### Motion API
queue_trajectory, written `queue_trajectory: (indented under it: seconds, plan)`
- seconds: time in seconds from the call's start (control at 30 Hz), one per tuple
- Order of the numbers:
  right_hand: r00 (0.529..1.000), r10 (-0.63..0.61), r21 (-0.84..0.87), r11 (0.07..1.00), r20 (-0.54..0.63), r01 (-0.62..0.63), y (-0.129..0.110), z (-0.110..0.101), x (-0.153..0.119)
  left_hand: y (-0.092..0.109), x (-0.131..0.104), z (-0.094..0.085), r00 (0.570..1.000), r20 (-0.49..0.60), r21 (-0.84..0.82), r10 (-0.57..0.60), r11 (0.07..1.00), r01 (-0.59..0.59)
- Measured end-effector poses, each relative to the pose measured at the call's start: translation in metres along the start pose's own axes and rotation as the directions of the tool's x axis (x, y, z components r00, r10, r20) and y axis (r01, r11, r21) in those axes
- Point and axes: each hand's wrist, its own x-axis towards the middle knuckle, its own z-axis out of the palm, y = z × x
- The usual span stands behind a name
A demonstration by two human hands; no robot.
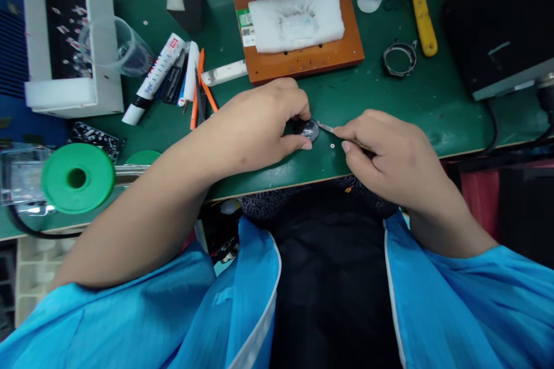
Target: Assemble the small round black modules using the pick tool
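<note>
Between thumb and fingers, my left hand [270, 121] grips a small dark round disc-shaped part [310, 130] on the green bench; its left side is hidden by the fingers. My right hand [385, 153] is closed around a thin metal tool [326, 127], possibly tweezers or a small blade. The tool's tip touches or nearly touches the right edge of the disc. Just below the tip lies a tiny pale piece [332, 146]. A round dark watch-case-like frame [399, 60] rests farther back on the right.
A brown press base [303, 60] with white foam [298, 17] stands behind my hands. To the left are markers [160, 69], a clear cup [116, 46], a white box [104, 81] and a green spool [78, 179]. A yellow-handled brush [422, 17] and black equipment [502, 23] occupy the right.
</note>
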Motion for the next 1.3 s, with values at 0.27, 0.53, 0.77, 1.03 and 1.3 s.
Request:
queue_trajectory:
  seconds: [0.27, 0.53, 0.77, 1.03, 1.3]
  plan:
    - [0.993, -0.1, -0.089, 0.992, -0.058, 0.095, 0.001, 0.007, -0.006, -0.001, 0.001, 0.001, 1.0, 0.018, 0.019, -0.005, 1.0, 0.004]
    - [0.996, -0.07, -0.097, 0.993, -0.057, 0.064, 0.005, 0.013, -0.007, -0.003, 0.001, 0.001, 1.0, 0.013, 0.007, 0.015, 1.0, -0.015]
    - [0.987, -0.129, -0.134, 0.984, -0.093, 0.116, 0.005, 0.015, -0.007, 0.013, 0.003, -0.006, 0.993, 0.097, 0.094, -0.065, 0.994, 0.056]
    - [0.977, -0.176, -0.172, 0.973, -0.117, 0.154, 0.009, 0.018, -0.007, 0.027, 0.006, -0.012, 0.981, 0.154, 0.148, -0.12, 0.984, 0.098]
    - [0.977, -0.179, -0.178, 0.972, -0.119, 0.156, 0.009, 0.019, -0.007, 0.016, 0.001, -0.008, 0.992, 0.111, 0.103, -0.065, 0.993, 0.054]
